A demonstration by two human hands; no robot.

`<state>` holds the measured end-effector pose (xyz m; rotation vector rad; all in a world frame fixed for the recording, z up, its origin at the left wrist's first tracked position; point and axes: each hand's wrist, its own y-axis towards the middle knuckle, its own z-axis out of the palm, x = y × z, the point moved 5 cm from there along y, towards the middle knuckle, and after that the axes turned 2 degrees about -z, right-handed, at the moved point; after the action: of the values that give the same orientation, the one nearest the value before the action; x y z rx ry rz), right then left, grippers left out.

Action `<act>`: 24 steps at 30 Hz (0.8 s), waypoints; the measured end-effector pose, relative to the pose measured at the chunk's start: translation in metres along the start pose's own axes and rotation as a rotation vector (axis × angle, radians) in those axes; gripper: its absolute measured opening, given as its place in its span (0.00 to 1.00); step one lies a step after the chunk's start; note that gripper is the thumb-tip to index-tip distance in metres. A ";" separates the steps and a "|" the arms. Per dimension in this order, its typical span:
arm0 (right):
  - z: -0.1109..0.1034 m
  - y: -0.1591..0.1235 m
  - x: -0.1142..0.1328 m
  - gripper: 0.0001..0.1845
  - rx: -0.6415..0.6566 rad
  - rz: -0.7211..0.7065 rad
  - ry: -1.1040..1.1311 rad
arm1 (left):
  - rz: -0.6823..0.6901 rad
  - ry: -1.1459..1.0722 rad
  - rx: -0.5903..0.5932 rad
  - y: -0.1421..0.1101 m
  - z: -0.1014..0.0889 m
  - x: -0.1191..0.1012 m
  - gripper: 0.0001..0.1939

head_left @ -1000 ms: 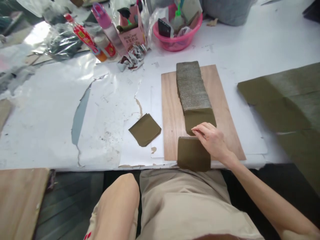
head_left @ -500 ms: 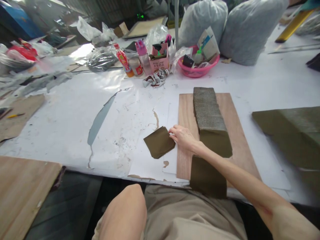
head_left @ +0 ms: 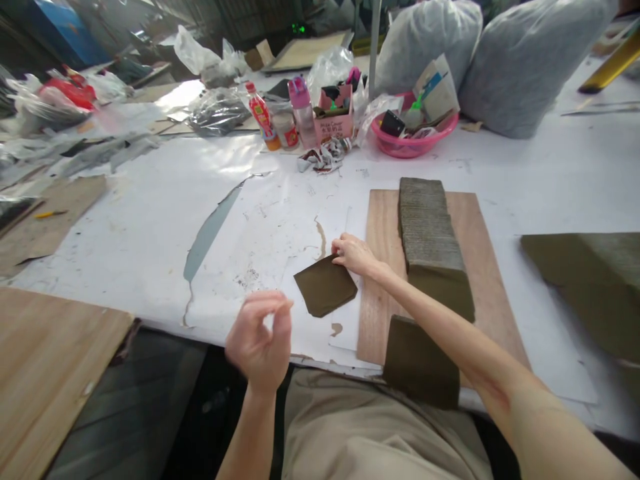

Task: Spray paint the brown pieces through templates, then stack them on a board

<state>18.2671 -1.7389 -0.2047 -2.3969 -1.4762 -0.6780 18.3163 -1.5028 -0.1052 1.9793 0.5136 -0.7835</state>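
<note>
My right hand [head_left: 351, 253] pinches the upper corner of a small olive-brown cloth piece [head_left: 326, 287], which lies on the white-covered table. My left hand [head_left: 263, 337] hovers over the table's front edge, left of that piece. It is somewhat blurred, with its fingers curled and the thumb near the fingertips; I see nothing in it. A long fanned stack of like cloth pieces [head_left: 430, 227] rests on a wooden board [head_left: 377, 267], right of my right hand. Another olive-brown piece [head_left: 423, 363] lies at the board's near edge, overhanging the table, partly under my right forearm.
More olive-brown cloth [head_left: 595, 280] lies at the right. Along the back stand a red-labelled bottle [head_left: 261, 117], a pink-topped bottle [head_left: 301, 110], a pink box [head_left: 334, 127], a pink basin [head_left: 415, 148] and large stuffed bags [head_left: 525, 73]. A wooden panel [head_left: 55, 373] is at the lower left.
My left hand has come into view at the front edge. My right hand has shifted slightly along the small piece's upper edge and now grips its corner. The view has turned a little left.
</note>
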 end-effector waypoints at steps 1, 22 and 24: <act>0.001 0.000 -0.001 0.05 -0.013 -0.003 0.019 | -0.032 0.012 0.044 0.000 0.009 0.012 0.04; -0.034 -0.085 -0.022 0.07 -0.146 -0.005 0.399 | 0.297 -0.117 0.654 -0.041 -0.001 -0.024 0.18; -0.030 -0.078 -0.026 0.06 -0.149 0.011 0.349 | 0.247 -0.177 0.667 -0.044 -0.007 -0.029 0.18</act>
<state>18.1798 -1.7363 -0.1952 -2.2384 -1.3044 -1.1718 18.2703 -1.4764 -0.1091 2.4783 -0.1265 -1.0467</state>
